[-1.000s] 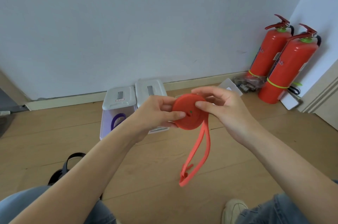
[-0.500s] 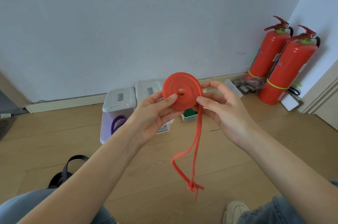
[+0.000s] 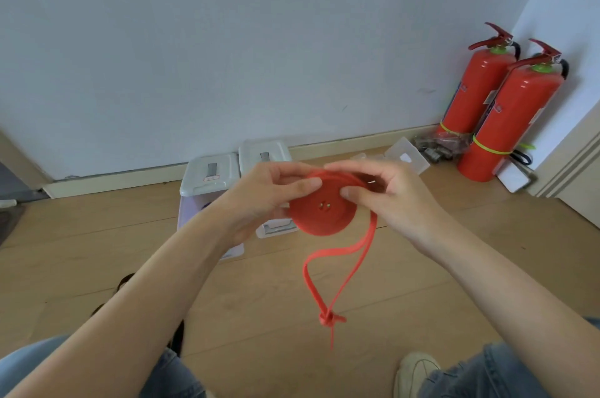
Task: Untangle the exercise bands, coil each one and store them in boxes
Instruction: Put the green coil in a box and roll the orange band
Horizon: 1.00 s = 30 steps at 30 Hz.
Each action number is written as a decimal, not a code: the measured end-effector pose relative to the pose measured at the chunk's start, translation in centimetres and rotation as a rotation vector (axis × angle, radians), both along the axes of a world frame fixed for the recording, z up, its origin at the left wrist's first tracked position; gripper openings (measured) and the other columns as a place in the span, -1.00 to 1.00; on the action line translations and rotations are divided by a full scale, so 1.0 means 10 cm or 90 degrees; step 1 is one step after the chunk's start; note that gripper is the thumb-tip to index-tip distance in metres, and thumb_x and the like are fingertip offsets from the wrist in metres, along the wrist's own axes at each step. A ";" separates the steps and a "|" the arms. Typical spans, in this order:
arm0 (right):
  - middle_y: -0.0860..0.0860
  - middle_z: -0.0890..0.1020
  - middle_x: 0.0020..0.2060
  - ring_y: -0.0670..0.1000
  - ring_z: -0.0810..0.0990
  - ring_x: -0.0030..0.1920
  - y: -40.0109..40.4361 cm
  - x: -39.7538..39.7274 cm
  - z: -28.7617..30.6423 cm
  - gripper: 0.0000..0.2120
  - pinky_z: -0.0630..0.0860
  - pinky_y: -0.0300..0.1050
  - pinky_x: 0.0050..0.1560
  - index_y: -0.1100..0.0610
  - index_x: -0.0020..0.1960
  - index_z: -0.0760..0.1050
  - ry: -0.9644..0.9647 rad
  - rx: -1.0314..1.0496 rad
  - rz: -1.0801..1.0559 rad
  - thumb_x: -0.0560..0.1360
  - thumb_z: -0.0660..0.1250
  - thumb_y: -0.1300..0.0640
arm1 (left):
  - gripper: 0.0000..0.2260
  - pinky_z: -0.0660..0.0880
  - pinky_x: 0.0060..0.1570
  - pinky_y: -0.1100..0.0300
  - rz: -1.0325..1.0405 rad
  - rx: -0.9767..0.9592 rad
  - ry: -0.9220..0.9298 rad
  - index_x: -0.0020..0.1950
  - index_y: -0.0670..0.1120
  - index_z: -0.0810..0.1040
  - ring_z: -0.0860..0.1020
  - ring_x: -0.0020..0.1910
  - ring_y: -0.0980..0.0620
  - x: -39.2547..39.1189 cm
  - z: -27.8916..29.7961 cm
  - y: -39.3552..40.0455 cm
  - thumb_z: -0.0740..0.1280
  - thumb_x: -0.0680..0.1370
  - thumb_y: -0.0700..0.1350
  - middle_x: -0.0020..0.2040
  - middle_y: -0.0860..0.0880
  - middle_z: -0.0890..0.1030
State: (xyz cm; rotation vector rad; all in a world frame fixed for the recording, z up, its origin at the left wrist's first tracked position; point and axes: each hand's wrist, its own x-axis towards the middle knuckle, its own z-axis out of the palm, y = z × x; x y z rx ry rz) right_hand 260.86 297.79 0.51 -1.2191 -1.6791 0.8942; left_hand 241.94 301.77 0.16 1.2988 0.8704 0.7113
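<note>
A red exercise band is wound into a flat coil (image 3: pixel 321 212) held in the air between both hands. My left hand (image 3: pixel 269 196) pinches the coil's left edge, thumb on its face. My right hand (image 3: pixel 386 193) grips the right edge with its thumb on the coil. A loose loop of the red band (image 3: pixel 344 264) hangs below and ends in a small knot (image 3: pixel 328 319). Two white lidded boxes (image 3: pixel 211 173) stand on the floor behind my hands, partly hidden; the right box (image 3: pixel 264 154) shows its lid.
Two red fire extinguishers (image 3: pixel 506 118) stand in the right corner, with a clear plastic lid (image 3: pixel 406 159) on the floor beside them. A black strap (image 3: pixel 177 337) lies by my left knee. My shoe (image 3: pixel 415 371) is at the lower right. The floor is wood.
The coil has come down from upright at chest height to a tilted, lower position, and the hanging loop has grown shorter than a second ago and swung; both hands kept hold.
</note>
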 end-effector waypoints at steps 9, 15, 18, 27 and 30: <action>-0.07 0.69 -0.17 -0.04 0.66 -0.12 0.04 0.04 -0.08 -0.70 0.54 -0.26 -0.14 -0.02 0.04 0.52 0.122 -0.111 -0.029 0.38 0.45 0.25 | -0.90 0.58 -0.29 0.29 0.144 0.078 -0.001 -0.15 -0.02 0.65 0.64 -0.30 0.13 0.06 0.03 -0.02 0.38 0.47 -0.21 -0.28 0.02 0.70; 0.00 0.66 -0.34 -0.02 0.64 -0.29 0.05 0.03 -0.11 -0.81 0.53 -0.25 -0.26 0.08 -0.15 0.50 0.129 -0.101 -0.083 0.39 0.44 0.32 | -0.93 0.57 -0.29 0.28 0.142 0.022 -0.003 -0.08 -0.06 0.63 0.64 -0.26 0.14 -0.01 0.09 0.01 0.37 0.49 -0.19 -0.24 0.03 0.69; -0.04 0.66 -0.33 -0.07 0.61 -0.28 0.04 0.03 -0.11 -0.78 0.49 -0.33 -0.24 0.01 -0.17 0.52 0.011 -0.047 -0.092 0.38 0.43 0.32 | -0.90 0.56 -0.26 0.29 0.019 0.012 0.087 -0.01 0.00 0.62 0.65 -0.19 0.12 -0.02 0.08 -0.01 0.34 0.52 -0.13 -0.17 0.01 0.70; -0.09 0.65 -0.33 -0.12 0.59 -0.28 0.02 0.00 -0.09 -0.82 0.52 -0.31 -0.22 0.04 -0.08 0.58 0.149 -0.112 -0.013 0.44 0.37 0.30 | -0.86 0.48 -0.16 0.43 0.125 0.360 0.237 -0.04 -0.07 0.65 0.57 -0.24 0.28 0.10 0.02 -0.03 0.29 0.56 -0.15 -0.20 0.09 0.65; -0.11 0.65 -0.31 -0.08 0.61 -0.25 0.02 0.02 -0.09 -0.79 0.55 -0.22 -0.17 -0.02 -0.09 0.59 0.103 -0.083 -0.036 0.45 0.37 0.29 | -0.90 0.49 -0.19 0.44 0.070 0.302 0.219 -0.03 -0.08 0.62 0.59 -0.26 0.28 0.08 0.02 -0.03 0.32 0.53 -0.14 -0.23 0.10 0.66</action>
